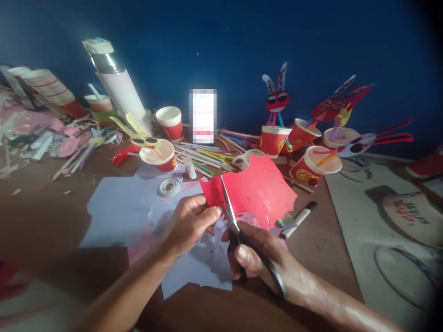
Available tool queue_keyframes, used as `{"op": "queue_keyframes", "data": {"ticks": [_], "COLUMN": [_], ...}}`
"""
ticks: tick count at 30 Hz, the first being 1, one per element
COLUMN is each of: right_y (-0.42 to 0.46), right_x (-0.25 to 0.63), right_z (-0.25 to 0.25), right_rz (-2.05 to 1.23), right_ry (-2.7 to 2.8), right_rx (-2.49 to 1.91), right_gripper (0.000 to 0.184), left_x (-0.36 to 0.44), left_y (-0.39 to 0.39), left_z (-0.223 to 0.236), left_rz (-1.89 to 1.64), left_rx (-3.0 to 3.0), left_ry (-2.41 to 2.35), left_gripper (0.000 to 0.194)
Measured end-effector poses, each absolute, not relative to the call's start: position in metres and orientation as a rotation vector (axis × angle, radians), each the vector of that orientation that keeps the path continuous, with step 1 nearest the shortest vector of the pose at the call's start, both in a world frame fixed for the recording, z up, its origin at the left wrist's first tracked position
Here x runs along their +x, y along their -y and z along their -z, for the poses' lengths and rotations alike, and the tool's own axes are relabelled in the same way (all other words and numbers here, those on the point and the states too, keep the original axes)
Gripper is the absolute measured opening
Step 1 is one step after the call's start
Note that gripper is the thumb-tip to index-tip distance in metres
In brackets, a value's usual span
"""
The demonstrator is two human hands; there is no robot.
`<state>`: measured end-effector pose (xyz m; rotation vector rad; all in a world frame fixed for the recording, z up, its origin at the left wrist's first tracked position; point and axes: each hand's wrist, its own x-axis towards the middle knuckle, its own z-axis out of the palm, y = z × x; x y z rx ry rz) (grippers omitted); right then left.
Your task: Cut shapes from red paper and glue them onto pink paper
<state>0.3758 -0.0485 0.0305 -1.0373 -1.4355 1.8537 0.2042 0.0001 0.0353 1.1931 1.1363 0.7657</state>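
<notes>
My left hand [197, 219] pinches the left end of a red sheet of paper [263, 189], near a drawn circle. Its outer edge is cut in jagged curves. My right hand [259, 253] grips black-handled scissors [231, 210], fingers through the loops. The blades point up and away, lying across the red paper just right of my left fingers; whether they are parted is hard to see. Beneath both hands lie sheets of pale bluish paper [194, 272]. A black-and-white marker [298, 220] rests to the right of the red paper.
A tape roll [169, 187] and a glue stick [189, 168] lie beyond my left hand. Coloured sticks [207, 157] spread behind. Paper cups with insect-like figures, such as a red one [277, 102], stand at right. Paper scraps [69, 143] and a tall flask [121, 92] are at left.
</notes>
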Motion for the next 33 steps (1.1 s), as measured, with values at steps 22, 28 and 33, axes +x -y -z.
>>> {"op": "queue_keyframes", "data": {"ticks": [22,28,33], "right_y": [0.046,0.039,0.037], "right_x": [0.384,0.387,0.386], "right_z": [-0.038,-0.040,-0.036], "right_rz": [-2.026,-1.895,-1.817], "right_ry": [1.452,1.636,1.595], "right_rx": [-1.083,-1.165,-1.115], "right_gripper": [0.038,0.041,0.045], "left_x": [0.207,0.204,0.201], "left_y": [0.001,0.000,-0.007], "left_z": [-0.031,-0.028,-0.026], "left_rz": [-0.677,-0.671,-0.651], "left_rx": [1.417,1.432,1.216], "left_ry": [-1.277,-1.202,-1.056], "left_gripper": [0.013,0.013,0.016]}}
